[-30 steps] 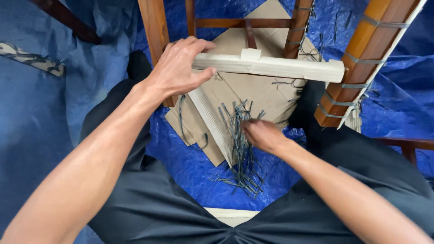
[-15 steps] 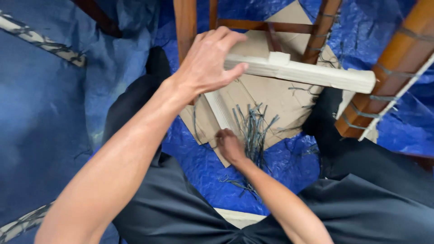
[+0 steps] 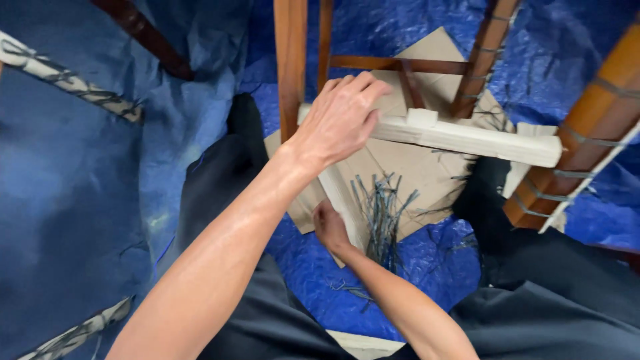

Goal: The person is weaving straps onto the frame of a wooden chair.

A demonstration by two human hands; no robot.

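Observation:
My left hand (image 3: 340, 117) grips the pale unfinished wooden rail (image 3: 467, 139) of a chair frame, where it meets a brown chair leg (image 3: 291, 63). My right hand (image 3: 331, 227) is lower down, resting on a pale wooden strip (image 3: 339, 200) that lies on sheets of cardboard (image 3: 427, 173); its fingers are curled and hidden, so I cannot tell whether it holds anything. Just right of that hand lies a heap of thin grey-blue strands (image 3: 381, 217).
A blue tarp (image 3: 100, 200) covers the floor. More brown chair legs and rungs (image 3: 487, 57) rise at the top, and a strand-wrapped leg (image 3: 573, 143) stands at right. My dark trousers (image 3: 560, 287) frame the work. Loose strands (image 3: 350, 290) lie on the tarp.
My right hand has moved left, from the heap of strands to the pale strip beside it. My left hand keeps its grip on the rail while the view shifts.

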